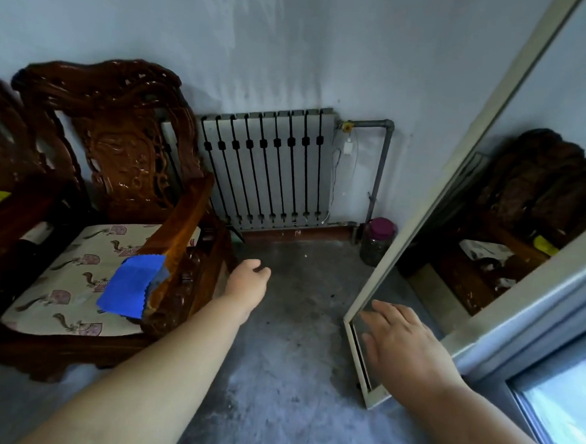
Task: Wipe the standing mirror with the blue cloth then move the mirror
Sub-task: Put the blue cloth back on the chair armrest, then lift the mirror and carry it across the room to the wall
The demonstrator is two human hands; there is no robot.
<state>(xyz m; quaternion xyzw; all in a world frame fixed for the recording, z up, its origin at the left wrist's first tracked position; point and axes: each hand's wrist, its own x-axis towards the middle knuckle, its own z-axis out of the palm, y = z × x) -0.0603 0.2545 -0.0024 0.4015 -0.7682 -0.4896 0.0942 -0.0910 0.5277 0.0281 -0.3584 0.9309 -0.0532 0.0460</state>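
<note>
While my right hand lies flat and open-fingered on the lower corner of the standing mirror, my left hand hangs loosely curled and empty over the grey concrete floor, just right of the chair arm. I see the blue cloth, soft and zigzag-edged, draped on the carved glossy wooden chair to my left, nearer that left hand. I judge it fetches the cloth while the tall, pale-framed glass leans up-right.
</note>
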